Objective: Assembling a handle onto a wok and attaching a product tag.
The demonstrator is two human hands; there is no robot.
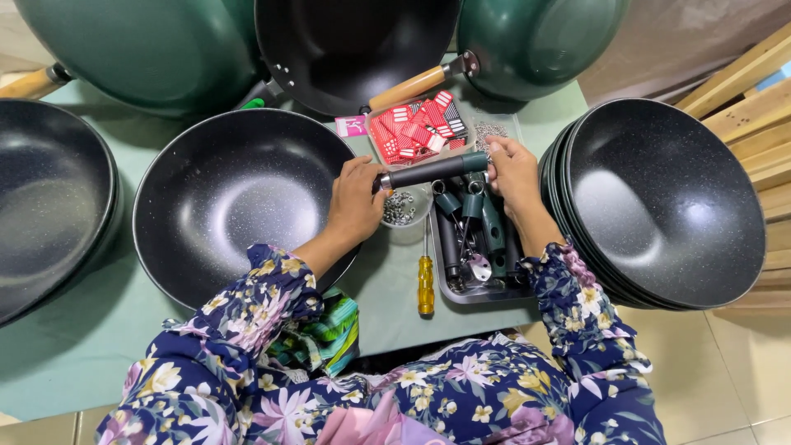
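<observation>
A pale green work surface (74, 346) crowded with dark woks, a person seated at its near edge.

Both hands hold one dark pan handle (432, 169) level above a metal tray (441, 288) of more handles: the left hand (356, 200) is closed around its metal-tipped end, the right hand (512, 169) pinches the green end. The step in hand looks like readying a handle for fitting; seating it on the empty wok (235, 202) just left would call for a screw from the small bowl (401, 210) and the yellow screwdriver (425, 284) lying beside the tray. A stack of woks (659, 202) stands right, red packets (416, 128) behind, tiled floor below.
</observation>
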